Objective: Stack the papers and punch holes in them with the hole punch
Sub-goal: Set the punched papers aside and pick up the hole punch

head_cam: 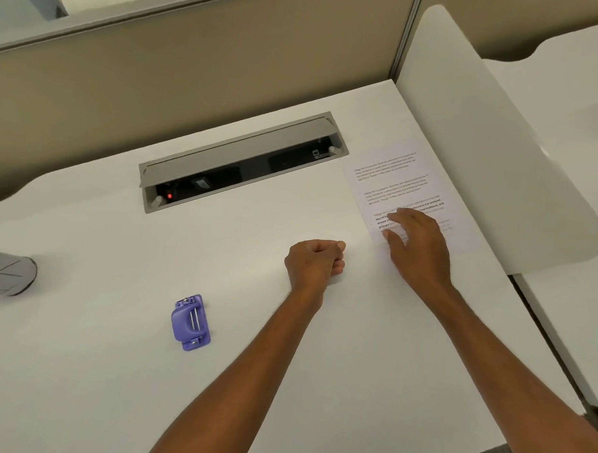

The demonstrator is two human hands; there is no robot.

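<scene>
papers (399, 182): one; hole punch (190, 322): one

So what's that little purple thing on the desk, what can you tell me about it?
That is the hole punch, a small one in purple plastic, as it looks. It has a rounded lever on top, two thin metal rods showing along its body, and a small metal fastener at each end. It rests flat on the white desk, lying roughly lengthwise away from the person and slightly tilted to the right. Nothing touches it but the desk: both hands and the printed paper are well off to its right.
</scene>
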